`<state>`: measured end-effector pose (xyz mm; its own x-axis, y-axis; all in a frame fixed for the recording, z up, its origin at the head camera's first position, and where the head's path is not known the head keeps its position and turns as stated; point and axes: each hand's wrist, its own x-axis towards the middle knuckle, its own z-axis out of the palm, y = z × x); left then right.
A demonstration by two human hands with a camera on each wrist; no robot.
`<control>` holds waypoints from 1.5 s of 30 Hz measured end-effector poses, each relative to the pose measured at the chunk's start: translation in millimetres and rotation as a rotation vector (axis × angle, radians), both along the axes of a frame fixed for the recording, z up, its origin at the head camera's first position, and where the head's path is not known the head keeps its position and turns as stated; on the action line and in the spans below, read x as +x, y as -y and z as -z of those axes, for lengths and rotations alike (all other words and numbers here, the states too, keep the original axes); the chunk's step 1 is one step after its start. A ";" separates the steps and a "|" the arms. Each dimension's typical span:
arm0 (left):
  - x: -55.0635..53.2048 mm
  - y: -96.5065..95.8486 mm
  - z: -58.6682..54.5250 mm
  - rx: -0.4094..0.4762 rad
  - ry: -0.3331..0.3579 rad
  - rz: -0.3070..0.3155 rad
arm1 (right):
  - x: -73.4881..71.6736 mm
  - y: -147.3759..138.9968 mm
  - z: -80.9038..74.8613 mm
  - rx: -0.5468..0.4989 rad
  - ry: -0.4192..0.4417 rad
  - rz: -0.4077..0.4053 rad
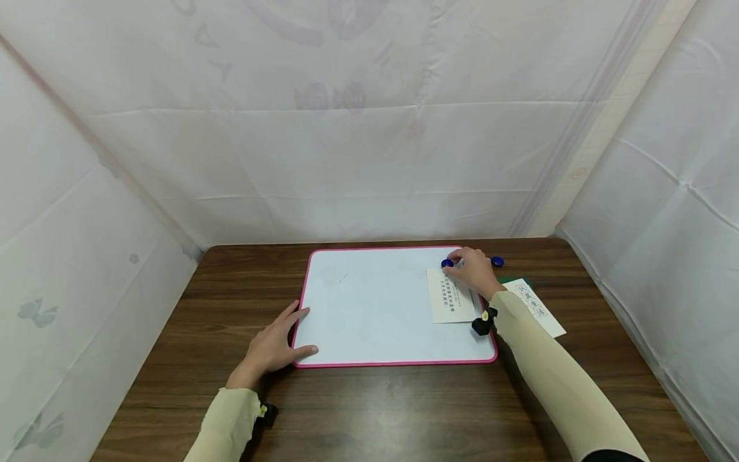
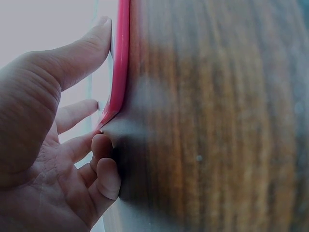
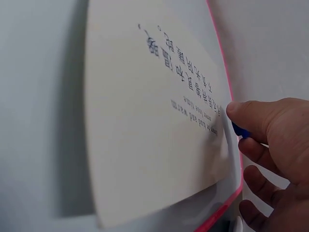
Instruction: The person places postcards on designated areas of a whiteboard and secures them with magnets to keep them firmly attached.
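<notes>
A whiteboard with a pink frame lies flat on the table. On its right part sits a cream card printed with Chinese characters and small English text. My right hand pinches a round blue magnet between thumb and index finger at the card's far edge; in the right wrist view the magnet is partly covered by the fingers. My left hand rests at the board's near left corner, its thumb and index finger extended onto the surface. In the left wrist view the lower fingers bend loosely beside the pink frame.
Right of the board, a second white card with handwritten-style characters lies over something green. Another blue magnet lies beyond the board's far right corner. White sheeting stands behind and on both sides of the brown table.
</notes>
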<state>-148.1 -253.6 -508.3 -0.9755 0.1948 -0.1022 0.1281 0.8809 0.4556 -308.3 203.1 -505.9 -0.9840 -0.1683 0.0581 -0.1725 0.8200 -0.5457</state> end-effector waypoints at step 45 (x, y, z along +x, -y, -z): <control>1.0 1.9 -1.7 0.000 -0.011 0.007 | 4.1 1.2 10.7 0.017 -0.012 0.005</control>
<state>-147.1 -255.5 -506.6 -0.9753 0.2013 -0.0912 0.1393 0.8802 0.4538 -304.2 201.9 -516.5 -0.9842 -0.1641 0.0672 -0.1746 0.8304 -0.5292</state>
